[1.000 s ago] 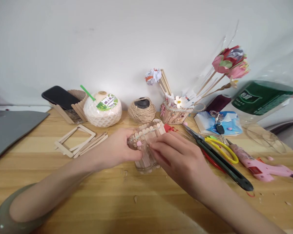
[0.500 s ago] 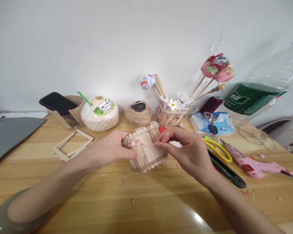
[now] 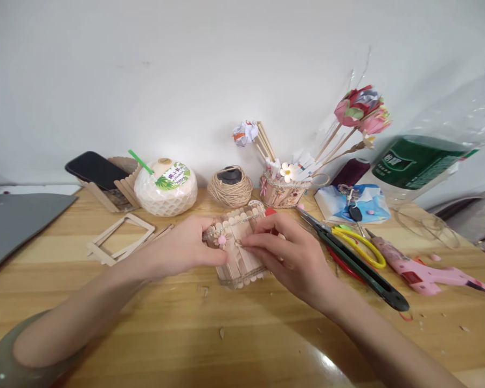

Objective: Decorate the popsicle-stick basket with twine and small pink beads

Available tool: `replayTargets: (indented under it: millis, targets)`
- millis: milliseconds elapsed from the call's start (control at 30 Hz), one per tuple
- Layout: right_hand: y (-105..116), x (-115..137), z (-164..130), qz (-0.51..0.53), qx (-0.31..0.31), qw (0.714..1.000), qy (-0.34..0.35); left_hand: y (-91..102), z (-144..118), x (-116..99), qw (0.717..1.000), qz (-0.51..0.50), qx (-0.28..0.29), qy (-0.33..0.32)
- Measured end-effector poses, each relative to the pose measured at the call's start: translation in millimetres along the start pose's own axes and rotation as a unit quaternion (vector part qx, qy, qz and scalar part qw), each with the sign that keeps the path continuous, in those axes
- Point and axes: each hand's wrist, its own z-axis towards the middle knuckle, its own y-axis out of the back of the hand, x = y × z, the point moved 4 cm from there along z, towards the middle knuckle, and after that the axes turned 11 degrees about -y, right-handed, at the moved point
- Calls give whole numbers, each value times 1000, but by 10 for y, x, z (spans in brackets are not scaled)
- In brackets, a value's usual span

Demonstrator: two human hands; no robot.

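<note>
My left hand (image 3: 189, 242) is closed around the left side of a small popsicle-stick box (image 3: 240, 261), holding it tilted just above the table. Twine runs along the box's upper and lower edges, and a flower with a pink centre (image 3: 222, 240) sits on its front at the left. My right hand (image 3: 293, 253) has thumb and forefinger pinched together at the middle of the box's front, by a small pale decoration (image 3: 238, 243). Whether the fingertips grip that piece or only press on it is hard to see. The right hand covers the box's right side.
Right of my hands lie a dark green utility knife (image 3: 359, 264), yellow-handled scissors (image 3: 378, 253) and a pink glue gun (image 3: 422, 275). Behind stand a wrapped coconut (image 3: 165, 196), a twine ball (image 3: 229, 188) and a decorated flower holder (image 3: 285, 193). A stick frame (image 3: 123, 237) lies left.
My right hand has moved left across the box's front, from its right part to the small decoration near the middle. The left hand keeps its hold.
</note>
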Motion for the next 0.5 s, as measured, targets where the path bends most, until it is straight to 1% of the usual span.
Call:
replayTargets:
  millis: [133, 200, 333, 400, 500]
  targets:
    - [-37, -10, 20, -31, 42, 998, -25, 14, 19, 14, 1000, 8, -7, 3]
    - [-11, -30, 28, -34, 51, 998, -35, 25, 26, 24, 1000, 9, -10, 8]
    - [147, -103, 29, 30, -9, 996, -80, 48, 29, 37, 1000, 18, -19, 15]
    - [172, -91, 20, 31, -17, 997, -67, 44, 27, 30, 1000, 14, -18, 15]
    - [85, -29, 10, -7, 14, 999, -35, 25, 25, 11, 1000, 1, -16, 11]
